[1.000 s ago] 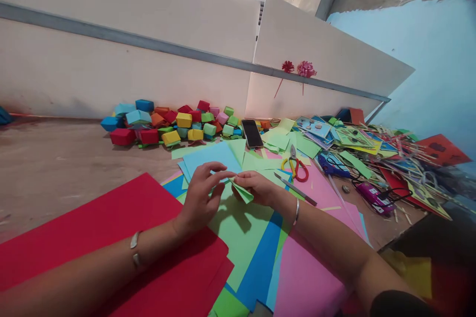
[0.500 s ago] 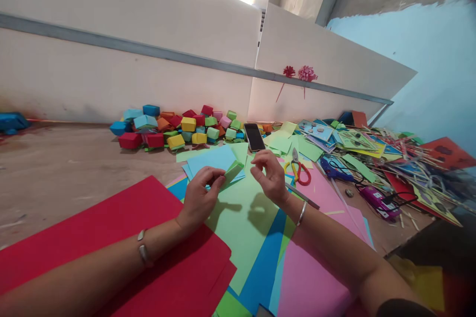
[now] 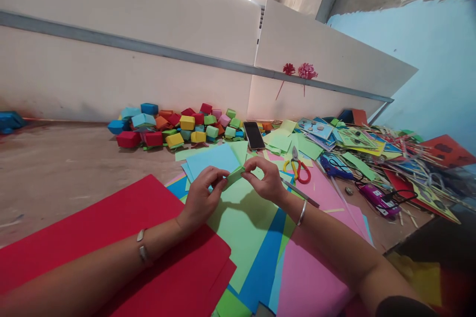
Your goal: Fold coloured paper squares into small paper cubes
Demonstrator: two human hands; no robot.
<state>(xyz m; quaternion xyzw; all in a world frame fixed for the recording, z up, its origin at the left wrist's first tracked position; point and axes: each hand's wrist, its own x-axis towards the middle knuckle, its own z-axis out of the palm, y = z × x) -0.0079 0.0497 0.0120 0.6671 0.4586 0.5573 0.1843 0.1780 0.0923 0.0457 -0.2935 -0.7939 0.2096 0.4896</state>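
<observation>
A small piece of folded green paper [image 3: 235, 175] is held up between my two hands, over a pile of coloured sheets. My left hand [image 3: 203, 197] pinches its left end between thumb and fingers. At the other end, my right hand [image 3: 265, 181] grips the paper's right corner with thumb and forefinger. Under the hands lies a large light green sheet [image 3: 238, 233], with light blue paper [image 3: 208, 161] just behind. Beneath my left forearm are large red sheets [image 3: 148, 237]. Pink paper [image 3: 312, 272] spreads under my right forearm.
Small folded paper boxes [image 3: 188, 123] in many colours are heaped at the back. A phone [image 3: 254, 135] lies beside them. Yellow-and-red-handled scissors [image 3: 296, 167] and a grey pen-like stick [image 3: 301, 193] lie right of my hand. Farther right are a blue glue gun [image 3: 335, 167] and cluttered paper crafts [image 3: 357, 138].
My right hand has moved left and closed on the right end of the folded green paper. My left hand keeps its pinch on the paper.
</observation>
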